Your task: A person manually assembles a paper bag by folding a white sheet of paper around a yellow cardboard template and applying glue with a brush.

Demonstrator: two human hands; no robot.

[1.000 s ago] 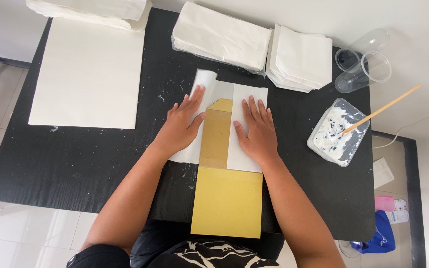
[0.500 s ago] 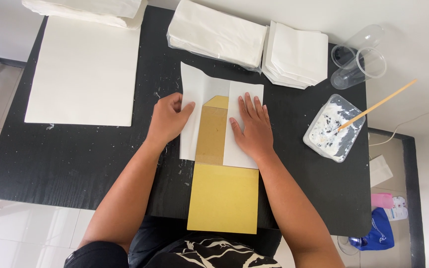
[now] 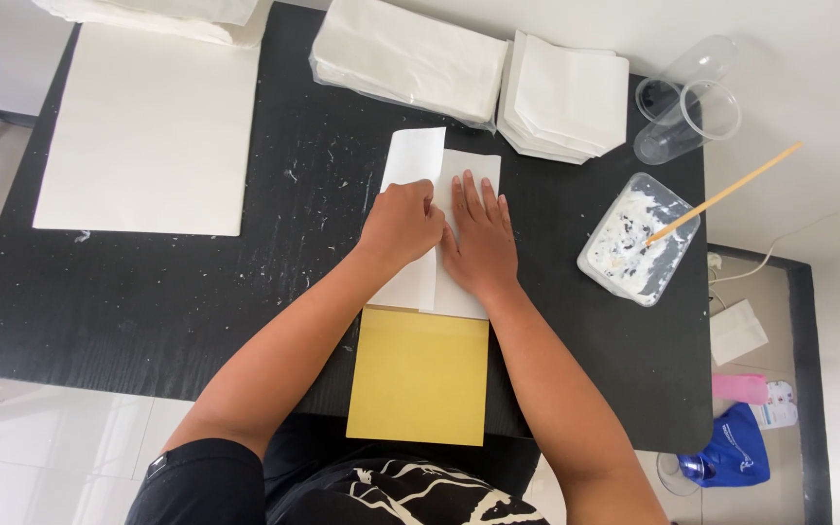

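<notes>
A white paper sheet [image 3: 418,160] lies folded around a yellow card [image 3: 420,374] on the black table [image 3: 187,292]. The card's lower half sticks out toward me past the table's front edge. My left hand [image 3: 402,224] presses the left paper flap down over the card, fingers curled. My right hand [image 3: 480,236] lies flat on the right flap, fingers spread, beside the left hand. The two flaps meet under my hands and cover the card's upper part.
A large white sheet [image 3: 148,136] lies at the left. Two stacks of white paper [image 3: 410,58] [image 3: 566,97] sit at the back. Clear plastic cups [image 3: 682,107] and a tray of white paste [image 3: 639,238] with a wooden stick [image 3: 731,190] stand at the right.
My left hand has folded the left paper flap rightward over the yellow card, hiding the card's upper part. My right hand has stayed on the right flap.
</notes>
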